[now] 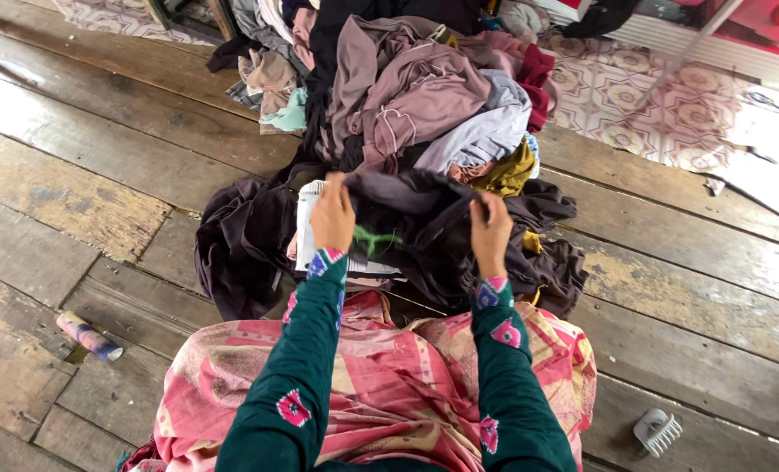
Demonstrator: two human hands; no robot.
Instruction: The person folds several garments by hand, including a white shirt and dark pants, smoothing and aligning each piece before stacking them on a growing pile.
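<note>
— What lies nearest?

— A pink patterned cloth (380,385) over the person's lap, with two green sleeves reaching out over it. On the floorboards (75,201) to the near left lies a small patterned tube (90,336), and to the near right a white hair clip (657,430).

— And the hands?

— Both grip the top edge of a dark garment (424,218) just beyond the lap. The left hand (332,214) is closed, pinching that edge; the right hand (491,229) pinches it too, fingers curled, well apart from the left, so the edge is stretched between them.

— Anything under it?

— A white printed cloth (306,223) beside the left hand, and something green (373,238) between the hands, perhaps a bit of fabric; it is too small to tell.

— Farther off?

— A heap of clothes (424,96), mauve, grey and mustard, and a patterned mat (651,96) at the far right.
</note>
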